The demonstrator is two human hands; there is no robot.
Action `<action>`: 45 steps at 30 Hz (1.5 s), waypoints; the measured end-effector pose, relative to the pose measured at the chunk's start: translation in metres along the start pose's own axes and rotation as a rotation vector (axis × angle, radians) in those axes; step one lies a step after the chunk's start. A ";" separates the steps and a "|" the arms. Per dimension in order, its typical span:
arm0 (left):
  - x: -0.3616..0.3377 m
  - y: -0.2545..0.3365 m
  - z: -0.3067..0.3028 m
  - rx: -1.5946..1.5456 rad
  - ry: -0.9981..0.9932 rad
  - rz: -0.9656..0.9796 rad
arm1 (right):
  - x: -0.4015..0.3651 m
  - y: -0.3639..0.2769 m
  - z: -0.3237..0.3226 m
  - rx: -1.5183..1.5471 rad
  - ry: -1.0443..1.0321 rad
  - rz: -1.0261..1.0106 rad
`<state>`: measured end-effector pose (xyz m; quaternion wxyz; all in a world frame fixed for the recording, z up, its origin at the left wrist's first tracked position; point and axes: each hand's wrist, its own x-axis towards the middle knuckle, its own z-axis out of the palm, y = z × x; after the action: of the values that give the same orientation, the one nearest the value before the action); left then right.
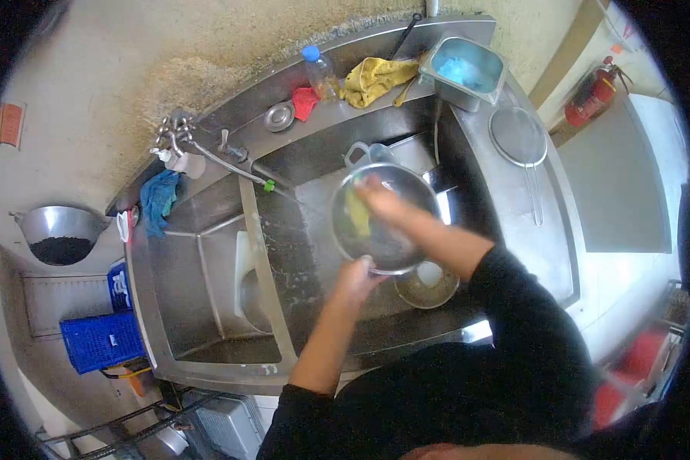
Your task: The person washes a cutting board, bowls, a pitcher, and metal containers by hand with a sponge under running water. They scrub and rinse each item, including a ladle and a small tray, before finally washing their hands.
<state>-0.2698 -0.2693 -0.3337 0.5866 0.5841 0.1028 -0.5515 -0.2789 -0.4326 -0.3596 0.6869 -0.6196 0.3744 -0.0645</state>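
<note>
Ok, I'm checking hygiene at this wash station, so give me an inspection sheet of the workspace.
Surface: steel sink with two basins.
Job's things: metal bowl over the right basin, yellow sponge inside it.
Clutter: bottle, yellow cloth and red cloth on the back ledge; strainer on the right counter; second bowl below.
Hands: left hand grips the bowl's rim; right hand presses the sponge inside.
Cables: nothing seen.
Surroundings: tap, blue crate, fire extinguisher.

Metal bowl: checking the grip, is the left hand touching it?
Touching: head view shows the left hand clasping the metal bowl at its near rim.
</note>
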 end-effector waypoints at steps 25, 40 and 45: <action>-0.014 -0.014 -0.038 0.182 0.260 0.126 | -0.005 0.048 0.065 -0.742 -0.052 -0.833; 0.003 0.042 -0.070 -0.236 0.134 0.267 | -0.078 -0.054 -0.001 0.676 -0.383 0.096; 0.014 0.049 -0.085 -0.595 0.022 0.266 | -0.046 -0.010 -0.024 0.546 -0.381 -0.026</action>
<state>-0.1828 -0.2227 -0.3419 0.7974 0.4015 0.1885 -0.4092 -0.3221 -0.4282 -0.3300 0.8843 -0.4184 0.2003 -0.0542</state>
